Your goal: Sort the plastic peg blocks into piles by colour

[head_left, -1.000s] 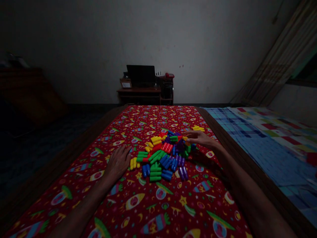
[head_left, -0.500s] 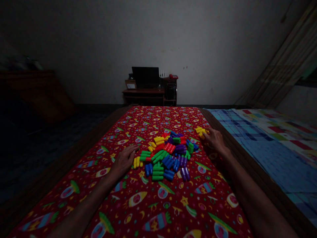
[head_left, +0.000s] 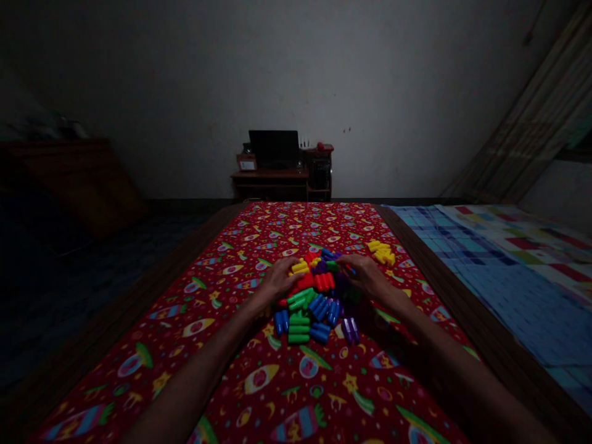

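Observation:
A pile of small plastic toy blocks shaped like joined tubes, in red, green, blue, purple and yellow, lies on the red patterned cloth (head_left: 259, 373). At the pile's left edge my left hand (head_left: 277, 280) has its thumb and fingers around a yellow block (head_left: 300, 267). My right hand (head_left: 367, 276) reaches over the right side, its fingers curved and apart, hiding some purple and green blocks. Between the hands are red blocks (head_left: 324, 282). Nearer me lie green blocks (head_left: 298, 330), blue blocks (head_left: 320, 332) and a purple block (head_left: 350, 330).
A separate group of yellow blocks (head_left: 382, 253) sits beyond my right hand. Blue checked bedding (head_left: 499, 296) spreads to the right. Against the far wall stands a desk (head_left: 271, 176) with a monitor (head_left: 274, 148). A wooden cabinet (head_left: 69, 179) is at the left.
My right hand has let go of yellow blocks at the far right and moved left over the pile. My left hand has moved right and forward, onto the yellow block.

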`<state>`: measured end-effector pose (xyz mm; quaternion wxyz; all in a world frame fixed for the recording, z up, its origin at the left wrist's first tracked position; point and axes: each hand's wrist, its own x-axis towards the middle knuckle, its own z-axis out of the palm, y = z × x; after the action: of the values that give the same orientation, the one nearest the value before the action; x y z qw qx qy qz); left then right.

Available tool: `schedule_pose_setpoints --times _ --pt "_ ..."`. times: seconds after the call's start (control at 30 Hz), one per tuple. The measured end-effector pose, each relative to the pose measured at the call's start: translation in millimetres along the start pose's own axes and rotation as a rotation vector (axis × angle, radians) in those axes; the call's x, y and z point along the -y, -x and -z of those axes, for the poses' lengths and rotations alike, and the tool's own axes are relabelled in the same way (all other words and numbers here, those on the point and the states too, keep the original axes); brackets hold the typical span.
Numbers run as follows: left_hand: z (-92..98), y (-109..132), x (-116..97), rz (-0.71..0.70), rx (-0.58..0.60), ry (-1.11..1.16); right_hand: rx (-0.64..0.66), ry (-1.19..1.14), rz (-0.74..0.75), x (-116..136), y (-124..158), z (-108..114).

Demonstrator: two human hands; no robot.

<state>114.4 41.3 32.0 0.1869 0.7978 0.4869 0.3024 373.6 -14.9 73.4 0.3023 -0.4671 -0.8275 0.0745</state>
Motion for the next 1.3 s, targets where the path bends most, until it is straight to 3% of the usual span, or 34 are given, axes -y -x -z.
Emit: schedule_pose_setpoints --times 0.07,0.2,0.3,0.4,0.57,0.7,0.83,0.97,1.07,1.13,1.23,1.3 --pt "5.1 4.5 0.4 0.053 -0.009 0.049 0.056 -0.041 0.032 16.9 -1.3 -4.9" --pt "13.7 9.1 -7.2 0.048 0.003 0.146 0.041 -0.124 0.114 38.6 -10.5 -20.7" --pt "11.7 9.4 -18.9 -0.028 0.064 0.185 0.084 -0.030 0.191 44.8 -19.2 -35.6" --pt "8.9 10.0 -23.6 -0.040 0.061 0.220 0.101 0.066 0.149 40.0 -24.2 -40.3" --pt "10.8 1.0 -4.3 -0.037 -0.101 0.086 -0.135 -0.102 -0.123 -0.1 -27.5 -17.2" --pt "2.2 -17.3 17.5 -0.011 -0.054 -0.018 -0.314 -0.184 -0.375 -44.7 -24.8 2.3" --pt "-9.9 -28.4 28.8 -0.003 0.075 0.046 -0.425 0.098 -0.515 -77.5 -10.5 13.5" --pt "-9.6 -29.2 31.3 0.043 0.005 0.157 -0.423 0.337 -0.614 -91.5 1.1 24.2" --pt "-1.9 -28.7 24.8 0.095 -0.123 0.263 -0.485 0.319 -0.581 -83.5 -3.2 31.0" --pt "3.7 -27.9 12.8 0.108 -0.202 0.347 -0.491 0.169 -0.512 -66.0 -10.6 30.1" --pt "6.8 -22.9 -15.6 0.054 -0.235 0.464 -0.301 -0.190 -0.322 -25.9 -20.9 16.1" --pt "4.3 -16.5 -35.5 -0.023 -0.169 0.497 -0.132 -0.339 -0.181 1.2 -24.6 1.9"
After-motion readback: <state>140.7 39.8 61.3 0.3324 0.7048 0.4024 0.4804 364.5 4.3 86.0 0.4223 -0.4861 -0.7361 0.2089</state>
